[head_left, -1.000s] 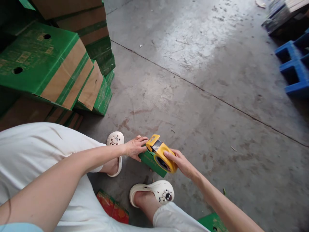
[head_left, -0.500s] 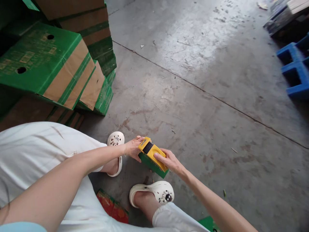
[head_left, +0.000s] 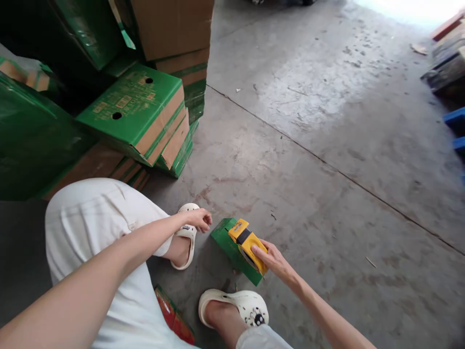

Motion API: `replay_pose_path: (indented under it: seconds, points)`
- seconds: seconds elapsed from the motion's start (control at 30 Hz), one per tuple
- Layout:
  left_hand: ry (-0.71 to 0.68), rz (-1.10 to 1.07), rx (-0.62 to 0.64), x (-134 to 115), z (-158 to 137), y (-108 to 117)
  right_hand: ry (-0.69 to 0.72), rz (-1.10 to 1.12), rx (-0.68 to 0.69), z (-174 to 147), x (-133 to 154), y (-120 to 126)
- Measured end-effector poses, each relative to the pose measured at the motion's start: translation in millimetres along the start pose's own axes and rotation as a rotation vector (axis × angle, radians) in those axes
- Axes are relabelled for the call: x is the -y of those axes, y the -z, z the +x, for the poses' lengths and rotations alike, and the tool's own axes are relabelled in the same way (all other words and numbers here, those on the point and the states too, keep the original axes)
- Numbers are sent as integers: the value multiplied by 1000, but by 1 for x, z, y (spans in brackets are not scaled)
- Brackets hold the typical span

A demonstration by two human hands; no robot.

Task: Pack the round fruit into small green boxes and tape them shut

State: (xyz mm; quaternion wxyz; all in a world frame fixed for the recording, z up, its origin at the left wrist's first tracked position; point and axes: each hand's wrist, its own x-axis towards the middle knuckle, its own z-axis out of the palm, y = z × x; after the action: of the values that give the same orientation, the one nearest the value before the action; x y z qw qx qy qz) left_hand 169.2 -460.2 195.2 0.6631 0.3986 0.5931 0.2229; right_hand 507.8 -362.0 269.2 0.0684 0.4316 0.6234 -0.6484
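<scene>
My right hand (head_left: 272,259) is closed around a yellow tape dispenser (head_left: 256,249), thumb on its side, with the edge of a tape roll showing beneath. The dispenser is at the upper side of a narrow green cardboard box (head_left: 228,245) between my feet; I cannot tell whether they touch. My left hand (head_left: 201,219) hovers just left of the box, apart from it. Its fingers are curled in and nothing shows in them.
Green and brown cartons (head_left: 134,106) are stacked at the left. My white clogs (head_left: 236,303) flank the box. A red and green carton (head_left: 172,315) lies below my legs. Blue pallets (head_left: 456,121) stand at the right edge of the concrete floor (head_left: 327,203).
My left hand has come away from the far end of the box and its fingers have curled. The dispenser, still in my right hand, has shifted, showing more of the box. The view has turned left.
</scene>
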Motion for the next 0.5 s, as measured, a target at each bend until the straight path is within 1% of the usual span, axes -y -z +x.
replay_pose_path:
  seconds: [0.07,0.13,0.2,0.27,0.3,0.33,0.43,0.5]
  points:
    - [77,-86,18,3,-6,5,-16,-8,-7,-3,0,3]
    - [128,-226,-14,3,-7,6,-33,-16,-25,-7,-1,6]
    - [192,-419,-119,2,-4,0,-39,-22,-34,-10,-1,7]
    - [261,-554,-236,-2,3,-12,-34,-34,-27,-12,-2,7]
    - [287,-571,-273,-4,6,-20,-30,-38,-21,-12,-2,7]
    - [304,-554,-283,-6,10,-30,-27,-39,-17,-12,-3,7]
    - [354,-491,-244,-11,22,-55,-14,-44,-35,-12,-6,5]
    - [377,-439,-266,-13,30,-65,-7,-54,-47,-12,-8,5]
